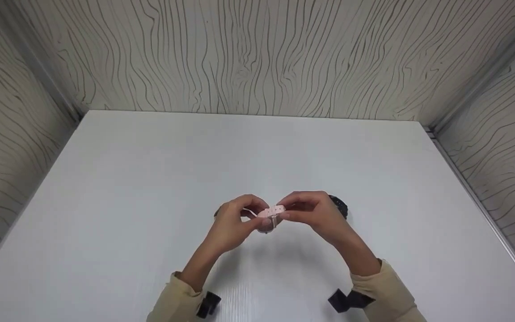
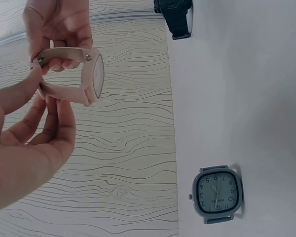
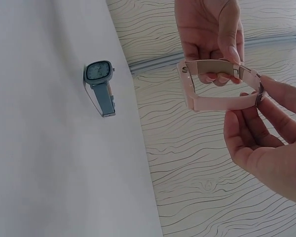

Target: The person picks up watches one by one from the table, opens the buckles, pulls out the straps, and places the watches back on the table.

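A pale pink wristwatch [image 1: 272,211] is held up over the table between both hands, its strap bent into a loop. My left hand [image 1: 234,223] pinches the strap with thumb and fingers. On the other side my right hand [image 1: 320,213] pinches the strap near its buckle [image 3: 260,93]. In the left wrist view the watch's case [image 2: 92,76] faces away from the fingers. The right wrist view shows the loop joined at the buckle; whether the pin sits in a hole I cannot tell.
A blue-grey square watch [image 2: 217,194] lies on the white table [image 1: 150,165], mostly hidden by the left hand in the head view. Beyond the right hand is a black watch [image 1: 339,206]. Wood-grain panels [image 1: 248,58] wall the table's back and sides.
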`<move>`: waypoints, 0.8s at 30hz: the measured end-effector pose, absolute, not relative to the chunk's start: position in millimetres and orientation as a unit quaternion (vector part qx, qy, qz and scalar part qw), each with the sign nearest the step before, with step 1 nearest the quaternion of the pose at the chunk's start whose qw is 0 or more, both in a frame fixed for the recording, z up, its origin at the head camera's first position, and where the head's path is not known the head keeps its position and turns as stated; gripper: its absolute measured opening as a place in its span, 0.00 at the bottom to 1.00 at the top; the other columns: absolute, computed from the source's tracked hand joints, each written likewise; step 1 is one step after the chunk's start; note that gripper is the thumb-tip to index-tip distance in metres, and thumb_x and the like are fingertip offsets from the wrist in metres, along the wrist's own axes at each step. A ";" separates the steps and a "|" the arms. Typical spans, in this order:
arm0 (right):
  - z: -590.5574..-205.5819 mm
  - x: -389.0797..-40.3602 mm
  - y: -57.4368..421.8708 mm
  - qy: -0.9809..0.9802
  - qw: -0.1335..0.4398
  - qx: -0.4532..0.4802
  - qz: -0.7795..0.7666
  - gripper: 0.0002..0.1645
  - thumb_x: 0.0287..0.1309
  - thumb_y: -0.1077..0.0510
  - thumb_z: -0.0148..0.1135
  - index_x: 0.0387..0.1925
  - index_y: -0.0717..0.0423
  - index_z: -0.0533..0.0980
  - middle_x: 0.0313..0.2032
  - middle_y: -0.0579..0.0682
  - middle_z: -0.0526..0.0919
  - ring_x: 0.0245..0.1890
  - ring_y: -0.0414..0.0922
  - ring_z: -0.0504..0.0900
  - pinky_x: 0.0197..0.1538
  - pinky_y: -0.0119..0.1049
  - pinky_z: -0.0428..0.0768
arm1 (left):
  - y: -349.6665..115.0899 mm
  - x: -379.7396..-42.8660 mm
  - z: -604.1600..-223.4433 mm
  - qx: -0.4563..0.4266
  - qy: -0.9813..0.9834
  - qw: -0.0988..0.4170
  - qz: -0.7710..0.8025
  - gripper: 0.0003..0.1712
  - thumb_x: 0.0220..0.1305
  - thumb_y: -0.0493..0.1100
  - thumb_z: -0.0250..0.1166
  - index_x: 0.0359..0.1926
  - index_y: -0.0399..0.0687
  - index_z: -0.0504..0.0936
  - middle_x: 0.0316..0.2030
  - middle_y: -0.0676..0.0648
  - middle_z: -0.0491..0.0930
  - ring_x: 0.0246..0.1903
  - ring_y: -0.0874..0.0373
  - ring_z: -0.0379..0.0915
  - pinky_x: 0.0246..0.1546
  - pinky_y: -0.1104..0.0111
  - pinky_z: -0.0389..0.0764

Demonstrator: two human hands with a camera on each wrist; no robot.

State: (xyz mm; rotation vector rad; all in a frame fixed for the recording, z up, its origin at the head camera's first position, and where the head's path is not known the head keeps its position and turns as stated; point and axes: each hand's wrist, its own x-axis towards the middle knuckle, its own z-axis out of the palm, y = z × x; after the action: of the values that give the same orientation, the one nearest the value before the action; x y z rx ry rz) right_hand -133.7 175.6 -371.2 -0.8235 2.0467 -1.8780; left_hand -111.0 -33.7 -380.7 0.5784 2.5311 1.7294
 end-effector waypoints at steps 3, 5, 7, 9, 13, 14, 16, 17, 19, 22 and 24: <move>-371.6 -133.5 175.7 0.702 0.120 -0.285 -0.642 0.11 0.54 0.67 0.61 0.40 0.68 0.77 0.36 0.60 0.80 0.36 0.52 0.79 0.43 0.41 0.79 | -32.7 -111.1 -381.9 0.188 0.810 0.009 0.555 0.10 0.53 0.35 0.67 0.39 0.43 0.79 0.34 0.52 0.78 0.35 0.59 0.74 0.39 0.70 0.77; -372.0 -133.4 175.9 0.702 0.121 -0.285 -0.642 0.11 0.54 0.67 0.61 0.40 0.68 0.77 0.37 0.60 0.80 0.37 0.53 0.79 0.43 0.41 0.78 | -32.3 -110.9 -382.6 0.189 0.811 0.005 0.554 0.10 0.53 0.36 0.67 0.38 0.43 0.79 0.33 0.52 0.78 0.35 0.59 0.74 0.38 0.69 0.77; -372.2 -133.3 176.1 0.703 0.123 -0.283 -0.641 0.12 0.54 0.67 0.61 0.41 0.68 0.77 0.37 0.60 0.80 0.37 0.53 0.79 0.44 0.41 0.78 | -32.0 -110.8 -382.9 0.188 0.812 0.001 0.552 0.10 0.53 0.36 0.67 0.38 0.43 0.79 0.33 0.52 0.78 0.35 0.59 0.74 0.38 0.68 0.77; -372.3 -133.3 176.3 0.702 0.127 -0.281 -0.641 0.12 0.54 0.67 0.61 0.41 0.68 0.77 0.38 0.60 0.80 0.38 0.53 0.79 0.44 0.41 0.78 | -31.7 -110.5 -382.6 0.187 0.815 -0.002 0.548 0.09 0.53 0.36 0.67 0.38 0.44 0.79 0.33 0.53 0.78 0.34 0.59 0.74 0.38 0.68 0.77; -371.5 -134.1 176.1 0.695 0.135 -0.286 -0.646 0.12 0.54 0.68 0.60 0.41 0.69 0.76 0.38 0.60 0.79 0.37 0.52 0.79 0.44 0.40 0.78 | -31.1 -109.8 -380.2 0.185 0.822 -0.011 0.539 0.09 0.52 0.35 0.67 0.37 0.44 0.80 0.32 0.53 0.78 0.33 0.59 0.74 0.37 0.69 0.77; -371.1 -134.1 175.7 0.691 0.138 -0.288 -0.648 0.12 0.54 0.68 0.60 0.42 0.70 0.76 0.38 0.60 0.79 0.37 0.52 0.79 0.44 0.40 0.78 | -30.9 -109.5 -379.5 0.184 0.823 -0.013 0.537 0.09 0.52 0.35 0.67 0.37 0.44 0.80 0.31 0.53 0.78 0.32 0.59 0.74 0.36 0.70 0.77; -370.0 -134.0 174.6 0.688 0.141 -0.290 -0.650 0.12 0.54 0.69 0.60 0.41 0.70 0.76 0.38 0.60 0.79 0.37 0.52 0.79 0.44 0.40 0.78 | -30.1 -109.1 -378.0 0.182 0.825 -0.017 0.535 0.09 0.51 0.35 0.68 0.36 0.44 0.80 0.30 0.52 0.78 0.31 0.59 0.75 0.34 0.71 0.77; -369.6 -133.7 173.8 0.690 0.141 -0.289 -0.648 0.12 0.53 0.68 0.60 0.41 0.70 0.76 0.38 0.60 0.79 0.37 0.52 0.79 0.43 0.40 0.78 | -29.9 -108.6 -377.3 0.180 0.824 -0.017 0.537 0.09 0.51 0.35 0.68 0.35 0.43 0.81 0.30 0.52 0.78 0.30 0.59 0.75 0.32 0.71 0.77; -368.9 -133.1 172.2 0.699 0.137 -0.288 -0.640 0.12 0.53 0.68 0.61 0.41 0.69 0.76 0.38 0.59 0.79 0.37 0.52 0.79 0.44 0.40 0.78 | -29.0 -107.9 -375.9 0.176 0.824 -0.017 0.539 0.09 0.50 0.35 0.69 0.35 0.43 0.81 0.28 0.52 0.78 0.29 0.59 0.75 0.29 0.73 0.77; -368.2 -132.1 169.9 0.720 0.117 -0.294 -0.617 0.12 0.52 0.67 0.63 0.40 0.65 0.77 0.37 0.57 0.79 0.38 0.50 0.78 0.44 0.40 0.77 | -27.9 -106.8 -374.1 0.173 0.824 -0.017 0.539 0.08 0.49 0.35 0.69 0.34 0.42 0.81 0.27 0.52 0.78 0.27 0.61 0.75 0.25 0.74 0.77; -367.8 -131.8 168.5 0.730 0.104 -0.297 -0.606 0.11 0.51 0.67 0.64 0.39 0.64 0.78 0.36 0.57 0.79 0.37 0.49 0.77 0.43 0.40 0.77 | -27.2 -106.2 -373.1 0.173 0.826 -0.019 0.536 0.08 0.49 0.34 0.69 0.33 0.42 0.81 0.28 0.52 0.79 0.26 0.62 0.74 0.25 0.74 0.77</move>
State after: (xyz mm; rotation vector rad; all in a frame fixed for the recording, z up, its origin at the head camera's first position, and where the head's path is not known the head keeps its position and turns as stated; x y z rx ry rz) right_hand -131.8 168.5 -367.8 -0.8769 2.1536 -1.7883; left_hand -106.2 -27.2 -373.1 0.5518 2.6280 1.7036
